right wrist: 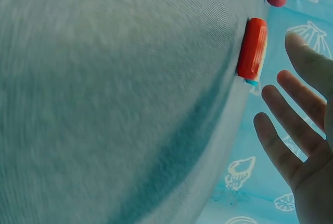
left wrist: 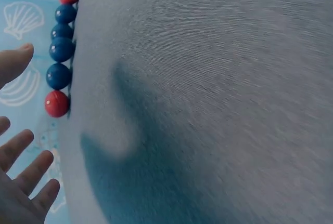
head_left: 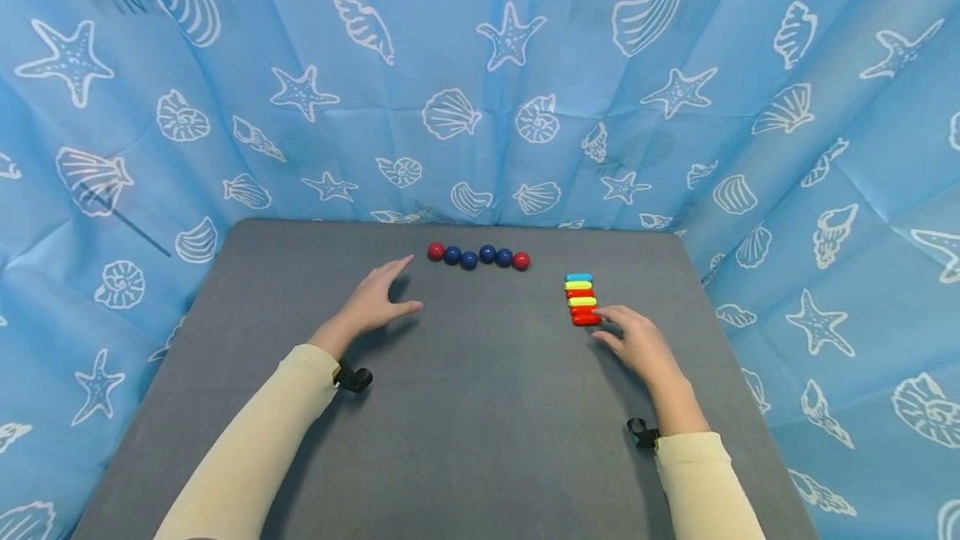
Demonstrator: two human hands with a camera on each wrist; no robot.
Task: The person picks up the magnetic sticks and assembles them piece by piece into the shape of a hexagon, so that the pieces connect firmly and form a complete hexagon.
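Observation:
My left hand [head_left: 370,300] hovers over the grey table with fingers and thumb spread, holding nothing. Ahead of it, a wavy row of balls runs left to right: a red ball [head_left: 436,252] at one end, several blue balls [head_left: 487,254] between, and another red ball [head_left: 521,261] at the other end. On the right lies a column of short, stubby coloured sticks: a blue stick [head_left: 578,277] farthest away, then yellow sticks [head_left: 578,285] and red ones, with a red stick [head_left: 587,320] nearest. Beside that near end is my right hand [head_left: 637,342], its fingers loosely extended and nothing in its grasp.
The dark grey table [head_left: 480,407] reaches back to a blue curtain [head_left: 480,90] printed with white shells and starfish, which also hangs along both sides. Each wrist wears a small black camera [head_left: 354,377] on a strap.

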